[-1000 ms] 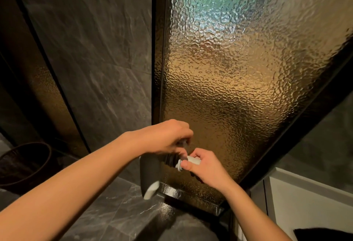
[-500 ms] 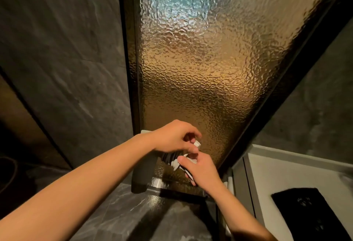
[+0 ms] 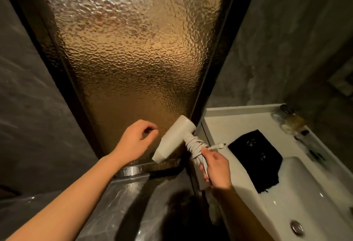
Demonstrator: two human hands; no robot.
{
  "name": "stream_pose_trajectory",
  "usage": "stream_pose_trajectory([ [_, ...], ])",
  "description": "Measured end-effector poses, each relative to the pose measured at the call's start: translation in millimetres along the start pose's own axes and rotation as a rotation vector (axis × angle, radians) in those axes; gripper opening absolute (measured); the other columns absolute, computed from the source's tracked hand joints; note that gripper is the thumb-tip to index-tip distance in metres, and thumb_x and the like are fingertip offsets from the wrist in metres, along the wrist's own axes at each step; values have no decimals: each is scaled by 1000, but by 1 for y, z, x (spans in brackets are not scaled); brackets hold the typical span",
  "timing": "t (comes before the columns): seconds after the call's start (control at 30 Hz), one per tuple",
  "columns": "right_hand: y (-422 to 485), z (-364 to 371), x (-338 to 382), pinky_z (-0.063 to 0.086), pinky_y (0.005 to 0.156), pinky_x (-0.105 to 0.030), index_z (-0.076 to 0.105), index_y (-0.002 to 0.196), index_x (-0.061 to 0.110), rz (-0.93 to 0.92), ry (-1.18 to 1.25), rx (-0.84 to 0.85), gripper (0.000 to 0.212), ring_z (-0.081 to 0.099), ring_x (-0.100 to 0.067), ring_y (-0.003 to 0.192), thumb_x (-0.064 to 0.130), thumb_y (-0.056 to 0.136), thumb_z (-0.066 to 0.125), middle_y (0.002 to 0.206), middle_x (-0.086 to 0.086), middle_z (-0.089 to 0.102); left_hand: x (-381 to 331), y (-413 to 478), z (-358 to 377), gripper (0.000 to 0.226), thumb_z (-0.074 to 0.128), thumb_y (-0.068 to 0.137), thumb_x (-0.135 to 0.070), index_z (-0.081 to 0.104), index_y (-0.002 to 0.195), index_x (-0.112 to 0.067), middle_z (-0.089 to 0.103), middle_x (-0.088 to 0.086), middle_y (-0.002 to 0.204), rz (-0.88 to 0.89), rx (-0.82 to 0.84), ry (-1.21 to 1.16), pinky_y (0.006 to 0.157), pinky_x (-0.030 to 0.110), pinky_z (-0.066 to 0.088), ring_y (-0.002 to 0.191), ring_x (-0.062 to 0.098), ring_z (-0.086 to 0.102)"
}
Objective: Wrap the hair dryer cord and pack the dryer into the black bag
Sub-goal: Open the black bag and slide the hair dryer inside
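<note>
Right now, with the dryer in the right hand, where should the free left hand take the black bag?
Probably the black bag at its near-left edge, from above: it lies flat on the white counter, part draped over the sink. The left hand is empty.

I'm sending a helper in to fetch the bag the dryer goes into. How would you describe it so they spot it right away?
Start at the white vanity counter to the right of the amber textured glass panel. The black bag lies flat there, its near end drooping over the rim of the sink. It is the only dark, soft item on the white top; the small toiletries at the back corner are pale or clear.
</note>
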State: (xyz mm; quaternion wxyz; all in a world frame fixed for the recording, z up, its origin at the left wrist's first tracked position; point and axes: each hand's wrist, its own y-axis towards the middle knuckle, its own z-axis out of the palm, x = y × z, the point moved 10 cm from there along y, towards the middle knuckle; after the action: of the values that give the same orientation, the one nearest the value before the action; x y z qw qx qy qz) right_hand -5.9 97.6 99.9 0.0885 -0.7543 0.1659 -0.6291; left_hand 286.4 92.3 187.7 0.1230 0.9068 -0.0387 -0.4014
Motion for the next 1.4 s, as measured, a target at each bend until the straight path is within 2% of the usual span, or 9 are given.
stream_pose_trajectory([
  [0.1,2,-49,-25,35,35,-21,62,79,-11,53,111,-160,51,45,-17,33,36,96,68,52,-14,54,10,-2,49,10,62,92,-35,68,100,-34,64,-14,95,-58,100,-22,74,13,41,88,-4,59],
  [0.2,3,-98,-48,47,49,-29,68,76,5,91,131,-266,41,56,-17,47,41,95,66,56,-3,63,6,0,106,8,59,93,-37,66,98,-37,64,-13,95,-76,212,-22,71,13,41,86,-2,59],
  [0.37,0,-181,-87,28,39,-24,75,83,7,222,272,-404,39,36,-13,37,43,92,63,56,-6,56,-23,14,201,6,60,95,-32,62,91,-36,63,-6,92,-67,379,1,75,31,48,82,8,60],
  [0.57,-8,-281,-117,30,41,-27,72,84,8,265,389,-608,36,39,-13,37,40,95,60,55,-7,61,-90,36,312,9,60,93,-29,67,92,-23,62,-4,86,28,489,14,67,27,44,79,16,60],
  [0.77,-11,-363,-144,29,40,-27,73,83,10,263,480,-749,34,39,-14,40,42,91,63,54,-6,61,-174,54,430,34,53,97,-24,61,127,-11,60,11,128,262,611,106,101,33,42,119,27,55],
  [0.93,-8,-408,-152,28,37,-25,68,82,8,257,488,-798,35,37,-11,35,42,89,64,46,2,56,-164,79,507,62,33,101,-49,16,157,-29,15,9,165,130,747,376,121,45,22,151,31,12],
  [1.03,1,-423,-151,27,36,-25,65,80,8,255,472,-807,33,36,-10,34,39,91,63,43,4,54,-131,83,526,64,20,98,-62,4,156,-40,4,7,167,47,812,504,122,50,13,153,29,-1],
  [1.2,24,-422,-147,29,38,-25,70,89,9,245,451,-779,31,43,-16,42,39,94,62,53,-4,60,-100,98,527,68,9,91,-70,-9,153,-46,-14,4,167,163,776,645,122,49,-1,152,23,-17],
  [1.4,46,-391,-136,29,40,-26,69,88,10,249,473,-770,29,47,-20,50,38,91,66,52,-2,61,-66,144,508,69,13,91,-69,-12,152,-46,-19,4,165,168,788,664,122,50,-4,151,22,-20],
])
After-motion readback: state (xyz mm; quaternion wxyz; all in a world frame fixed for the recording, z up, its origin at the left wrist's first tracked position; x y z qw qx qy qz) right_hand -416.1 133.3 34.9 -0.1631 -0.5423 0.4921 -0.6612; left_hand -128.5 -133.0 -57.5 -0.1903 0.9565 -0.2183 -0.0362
